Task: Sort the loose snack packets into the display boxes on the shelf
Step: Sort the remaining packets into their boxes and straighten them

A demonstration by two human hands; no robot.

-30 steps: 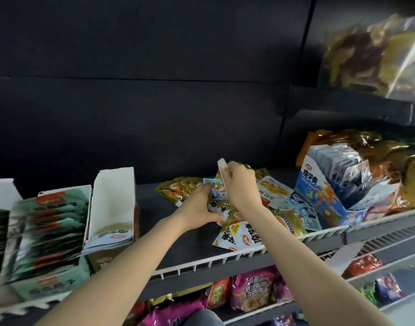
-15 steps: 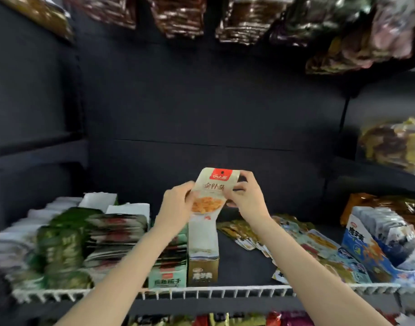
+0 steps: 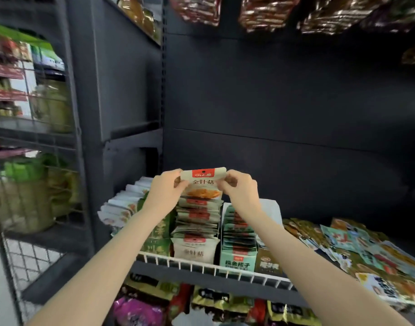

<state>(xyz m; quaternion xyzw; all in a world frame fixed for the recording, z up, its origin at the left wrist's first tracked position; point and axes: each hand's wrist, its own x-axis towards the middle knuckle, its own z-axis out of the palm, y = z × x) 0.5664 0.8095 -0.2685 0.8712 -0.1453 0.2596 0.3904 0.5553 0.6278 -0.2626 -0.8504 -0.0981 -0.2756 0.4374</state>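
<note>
I hold a cream snack packet [image 3: 203, 183] with a red label upright at the back of a display box [image 3: 194, 251] full of matching packets. My left hand [image 3: 165, 192] pinches its left edge and my right hand [image 3: 240, 190] pinches its right edge. The packet's lower part sits behind the row of packets in that box. To the right stands a teal display box [image 3: 237, 261] of packets, then a gold-fronted box [image 3: 269, 264]. Loose packets [image 3: 347, 243] lie in a heap on the shelf at the right.
A white wire rail [image 3: 201, 264] edges the shelf front. A green box [image 3: 158, 243] and white packets [image 3: 121, 208] fill the shelf's left end. Bags hang overhead [image 3: 260, 10]. A wire rack [image 3: 32, 161] stands at the left. More snacks [image 3: 201, 302] sit below.
Both hands carried the cream packet from the loose heap leftwards and set it down at the back of the matching box. My view swung to the left.
</note>
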